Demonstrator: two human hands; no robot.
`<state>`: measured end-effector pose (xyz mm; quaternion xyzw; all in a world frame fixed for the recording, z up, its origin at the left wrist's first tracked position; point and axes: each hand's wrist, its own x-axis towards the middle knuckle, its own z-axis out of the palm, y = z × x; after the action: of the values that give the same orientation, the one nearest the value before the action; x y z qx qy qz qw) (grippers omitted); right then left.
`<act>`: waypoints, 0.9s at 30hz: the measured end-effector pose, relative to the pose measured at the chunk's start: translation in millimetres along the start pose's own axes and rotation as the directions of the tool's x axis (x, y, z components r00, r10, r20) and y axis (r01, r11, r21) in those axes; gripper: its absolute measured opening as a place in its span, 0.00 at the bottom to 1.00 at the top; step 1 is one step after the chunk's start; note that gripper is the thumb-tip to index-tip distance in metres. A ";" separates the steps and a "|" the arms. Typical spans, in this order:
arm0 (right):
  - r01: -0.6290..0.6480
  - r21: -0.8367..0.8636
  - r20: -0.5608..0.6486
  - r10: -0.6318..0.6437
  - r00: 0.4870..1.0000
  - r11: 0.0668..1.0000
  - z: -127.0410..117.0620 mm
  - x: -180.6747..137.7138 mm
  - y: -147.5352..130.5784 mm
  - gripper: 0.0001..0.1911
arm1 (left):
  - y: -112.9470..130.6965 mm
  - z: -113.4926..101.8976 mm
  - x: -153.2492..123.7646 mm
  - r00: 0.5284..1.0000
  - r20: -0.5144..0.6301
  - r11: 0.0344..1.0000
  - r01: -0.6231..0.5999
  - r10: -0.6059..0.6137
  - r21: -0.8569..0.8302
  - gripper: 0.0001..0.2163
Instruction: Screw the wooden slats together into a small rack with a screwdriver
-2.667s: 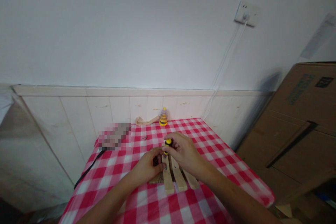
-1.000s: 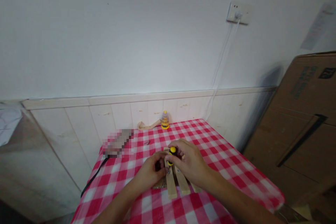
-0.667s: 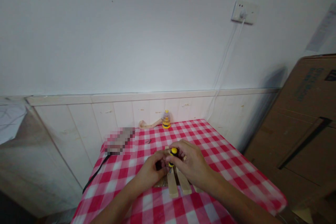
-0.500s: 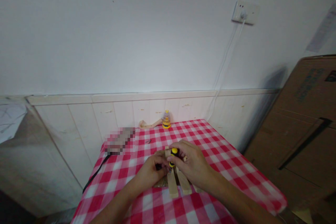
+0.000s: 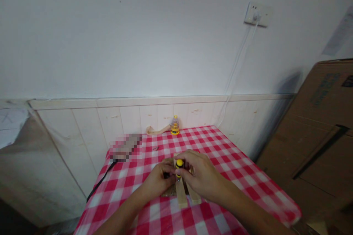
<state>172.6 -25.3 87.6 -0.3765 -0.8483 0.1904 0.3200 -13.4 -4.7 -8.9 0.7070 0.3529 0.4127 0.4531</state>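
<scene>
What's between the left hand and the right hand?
In the head view: the screwdriver, gripped by the right hand beside the left hand, and below it a wooden strip extending toward the camera.

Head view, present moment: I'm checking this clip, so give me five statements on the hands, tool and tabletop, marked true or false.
1. The right hand holds a yellow-and-black screwdriver. True.
2. The left hand is beside the screwdriver, by the wooden slats. True.
3. A yellow-based container stands upright on the tablecloth. True.
4. The container is between the hands. False: it stands beyond both, near the far edge.
5. The tablecloth is plain blue. False: it is red-and-white checked.
</scene>
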 end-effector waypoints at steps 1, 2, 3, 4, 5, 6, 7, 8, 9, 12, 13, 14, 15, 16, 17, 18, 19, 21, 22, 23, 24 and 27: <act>-0.016 0.008 -0.020 0.017 1.000 1.000 1.4 0.4 1.8 0.12 | 0.6 0.1 0.4 1.000 0.005 1.000 -0.018 0.018 -0.007 0.11; -0.030 0.018 -0.035 0.031 0.999 0.999 2.5 0.9 3.5 0.12 | 1.0 0.1 0.7 0.999 0.009 0.999 -0.031 0.031 -0.014 0.11; -0.042 0.027 -0.045 0.043 0.998 0.999 3.2 1.4 4.9 0.11 | 1.2 0.1 1.0 0.999 0.013 0.999 -0.037 0.038 -0.020 0.11; -0.051 0.036 -0.051 0.053 0.997 0.998 3.7 1.9 6.0 0.11 | 1.1 0.1 1.2 0.999 0.016 0.999 -0.037 0.037 -0.023 0.11; -0.058 0.043 -0.054 0.060 0.997 0.997 4.0 2.5 6.7 0.11 | 0.8 0.1 1.3 0.999 0.016 0.999 -0.031 0.031 -0.024 0.11; -0.064 0.049 -0.057 0.067 0.996 0.997 4.1 3.0 7.3 0.11 | 0.2 0.0 1.3 1.000 0.011 1.000 -0.021 0.022 -0.022 0.10; -0.069 0.054 -0.060 0.073 0.996 0.996 4.1 3.4 7.7 0.11 | -0.5 -0.1 1.2 1.000 0.007 1.000 -0.013 0.013 -0.019 0.09; -0.074 0.058 -0.065 0.078 0.995 0.996 4.1 3.8 8.1 0.11 | -1.3 -0.2 1.1 1.000 0.005 1.000 -0.006 0.006 -0.017 0.08; -0.079 0.060 -0.071 0.083 0.994 0.995 4.1 4.2 8.6 0.12 | -2.1 -0.3 1.1 1.000 0.004 1.000 -0.004 0.004 -0.016 0.07; -0.083 0.053 -0.093 0.088 0.992 0.995 4.6 4.5 10.6 0.13 | -3.5 -0.7 1.1 1.000 0.017 1.000 -0.008 0.008 -0.012 0.07; -0.083 0.046 -0.099 0.087 0.991 0.995 5.0 4.4 11.3 0.14 | -3.7 -0.9 1.2 1.000 0.024 1.000 -0.007 0.007 -0.005 0.07; -0.084 0.037 -0.108 0.088 0.990 0.996 5.4 4.3 11.9 0.14 | -3.7 -1.0 1.3 1.000 0.028 1.000 -0.005 0.005 0.003 0.07; -0.085 0.030 -0.118 0.088 0.989 0.996 6.0 4.1 12.4 0.14 | -3.6 -1.0 1.4 1.000 0.029 1.000 -0.001 0.001 0.011 0.07; -0.084 0.025 -0.131 0.087 0.988 0.996 6.7 3.9 12.8 0.14 | -3.6 -1.0 1.5 1.000 0.028 1.000 0.002 -0.003 0.018 0.07; -0.082 0.025 -0.144 0.085 0.986 0.996 7.6 3.7 12.9 0.14 | -3.7 -0.9 1.6 1.000 0.025 1.000 0.003 -0.004 0.023 0.07; -0.082 0.028 -0.153 0.085 0.985 0.996 8.6 3.5 13.0 0.14 | -3.8 -0.7 1.6 1.000 0.021 1.000 0.000 0.000 0.023 0.07; -0.085 0.035 -0.159 0.089 0.983 0.996 9.8 3.3 13.1 0.14 | -4.2 -0.5 1.6 1.000 0.015 1.000 -0.006 0.006 0.018 0.07; -0.095 0.062 -0.152 0.104 0.983 0.994 11.9 3.2 13.1 0.13 | -5.5 -0.1 1.5 1.000 0.005 1.000 -0.015 0.015 0.005 0.07; -0.095 0.078 -0.147 0.106 0.984 0.992 12.6 3.2 13.0 0.12 | -6.2 0.1 1.4 1.000 -0.001 1.000 -0.015 0.015 -0.001 0.07; -0.088 0.093 -0.141 0.100 0.985 0.992 12.8 3.3 12.8 0.12 | -6.9 0.3 1.2 1.000 -0.006 1.000 -0.011 0.011 -0.007 0.07; -0.072 0.107 -0.135 0.086 0.987 0.992 12.4 3.4 12.4 0.12 | -7.4 0.3 1.1 1.000 -0.010 1.000 -0.005 0.005 -0.009 0.07; -0.005 0.127 -0.105 0.019 0.994 0.992 7.9 3.5 9.2 0.11 | -7.3 0.1 0.9 1.000 -0.014 1.000 0.008 -0.008 -0.006 0.06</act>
<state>170.2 -17.4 78.0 -0.3701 -0.8140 0.2255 0.3867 -13.9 -1.5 -15.5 0.7013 0.3578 0.4169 0.4543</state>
